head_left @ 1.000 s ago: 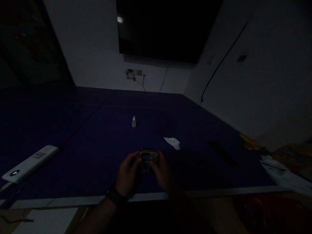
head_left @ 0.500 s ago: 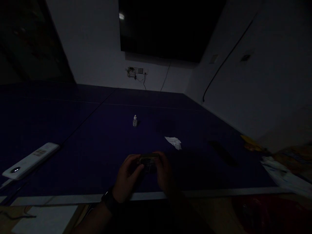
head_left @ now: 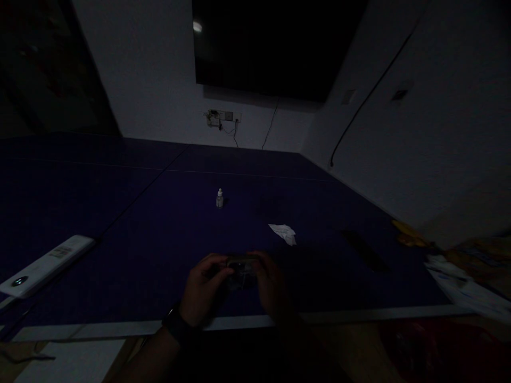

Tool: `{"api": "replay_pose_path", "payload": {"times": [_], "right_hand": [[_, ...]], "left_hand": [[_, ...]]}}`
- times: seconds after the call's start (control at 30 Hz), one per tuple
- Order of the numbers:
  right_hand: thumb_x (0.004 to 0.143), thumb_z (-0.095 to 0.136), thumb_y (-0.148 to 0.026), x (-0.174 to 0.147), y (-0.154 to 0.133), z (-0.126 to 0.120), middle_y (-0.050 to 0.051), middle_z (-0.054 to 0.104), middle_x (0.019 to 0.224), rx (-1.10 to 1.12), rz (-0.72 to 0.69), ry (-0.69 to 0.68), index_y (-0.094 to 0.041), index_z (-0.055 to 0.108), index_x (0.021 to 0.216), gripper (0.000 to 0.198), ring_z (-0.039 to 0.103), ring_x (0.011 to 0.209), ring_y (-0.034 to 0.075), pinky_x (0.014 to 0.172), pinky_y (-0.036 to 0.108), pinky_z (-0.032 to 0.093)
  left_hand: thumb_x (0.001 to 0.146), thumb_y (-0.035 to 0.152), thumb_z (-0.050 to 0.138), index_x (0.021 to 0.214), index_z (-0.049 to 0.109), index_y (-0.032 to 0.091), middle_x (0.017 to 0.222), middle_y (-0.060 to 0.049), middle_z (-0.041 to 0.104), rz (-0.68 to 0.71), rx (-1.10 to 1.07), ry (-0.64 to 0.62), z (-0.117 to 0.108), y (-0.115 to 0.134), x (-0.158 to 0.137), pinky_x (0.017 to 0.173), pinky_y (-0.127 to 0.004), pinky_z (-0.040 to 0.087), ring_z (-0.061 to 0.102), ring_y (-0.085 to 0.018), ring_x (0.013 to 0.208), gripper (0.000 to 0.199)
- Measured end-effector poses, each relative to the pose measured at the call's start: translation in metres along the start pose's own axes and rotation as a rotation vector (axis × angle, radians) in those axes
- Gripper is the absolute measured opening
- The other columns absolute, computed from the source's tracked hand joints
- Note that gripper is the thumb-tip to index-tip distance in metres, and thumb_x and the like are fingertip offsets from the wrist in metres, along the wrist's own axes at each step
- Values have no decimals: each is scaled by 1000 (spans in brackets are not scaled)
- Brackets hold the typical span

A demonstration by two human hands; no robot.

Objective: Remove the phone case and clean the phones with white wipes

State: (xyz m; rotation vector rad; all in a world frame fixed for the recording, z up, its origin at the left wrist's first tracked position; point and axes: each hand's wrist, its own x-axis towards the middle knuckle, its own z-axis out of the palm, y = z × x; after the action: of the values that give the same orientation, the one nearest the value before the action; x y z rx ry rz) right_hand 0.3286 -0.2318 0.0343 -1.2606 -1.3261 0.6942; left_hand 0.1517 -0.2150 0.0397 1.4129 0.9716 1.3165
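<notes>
Both hands hold a small dark rectangular object (head_left: 241,270) with a glossy face, just above the near part of the blue-purple table. My left hand (head_left: 203,290), with a dark watch on its wrist, grips the left end, thumb on the near side. At the right end, my right hand (head_left: 270,284) is closed on the same object, thumb along its face. Dim light hides what kind of thing it is. Beyond the hands stands a small clear dropper bottle (head_left: 219,200) with a white cap. A crumpled white tissue (head_left: 284,233) lies to its right.
A long white device (head_left: 51,264) with a round dark spot lies at left. At right are a dark flat object (head_left: 365,250), a yellow item (head_left: 409,234) and white crumpled material (head_left: 459,282). The table's pale near edge (head_left: 131,329) runs below my wrists.
The dark object is tilted slightly differently, and its face catches more light. Both hands keep their hold. The whole view has shifted a little.
</notes>
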Motion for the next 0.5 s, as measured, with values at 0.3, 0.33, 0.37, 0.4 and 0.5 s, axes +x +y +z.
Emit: {"api": "replay_pose_path", "payload": {"times": [0.3, 0.33, 0.37, 0.4, 0.5], "right_hand": [[83, 64, -45, 9, -1, 1, 7, 75, 105, 90, 65, -15, -22, 73, 106, 34, 68, 97, 25, 86, 36, 54], [82, 66, -46, 10, 1, 0, 7, 75, 110, 117, 79, -22, -23, 72, 112, 38, 68, 101, 26, 88, 37, 54], [80, 67, -46, 9, 3, -2, 8, 75, 111, 140, 95, -30, -22, 72, 112, 40, 68, 102, 27, 88, 38, 54], [79, 69, -46, 8, 7, -4, 8, 75, 109, 154, 115, -41, -22, 72, 110, 40, 68, 101, 27, 87, 39, 55], [74, 73, -46, 0, 19, -11, 9, 76, 97, 138, 180, -86, -20, 74, 95, 34, 69, 92, 28, 81, 40, 55]], "left_hand": [[73, 39, 81, 89, 73, 18, 85, -6, 74, -156, -129, 0, -5, 6, 4, 75, -30, 55, 68, -21, 80, 27], [73, 40, 81, 91, 72, 17, 86, -6, 74, -189, -188, 29, -5, 6, 4, 72, -30, 55, 68, -20, 78, 30], [72, 41, 82, 93, 71, 17, 86, -6, 74, -224, -251, 71, -6, 7, 4, 69, -29, 55, 68, -19, 76, 33], [71, 41, 84, 94, 69, 17, 87, -5, 73, -258, -312, 116, -6, 8, 5, 68, -28, 55, 68, -18, 75, 37], [64, 41, 89, 95, 67, 17, 91, -3, 71, -316, -462, 238, -7, 11, 4, 69, -27, 57, 68, -17, 78, 45]]}}
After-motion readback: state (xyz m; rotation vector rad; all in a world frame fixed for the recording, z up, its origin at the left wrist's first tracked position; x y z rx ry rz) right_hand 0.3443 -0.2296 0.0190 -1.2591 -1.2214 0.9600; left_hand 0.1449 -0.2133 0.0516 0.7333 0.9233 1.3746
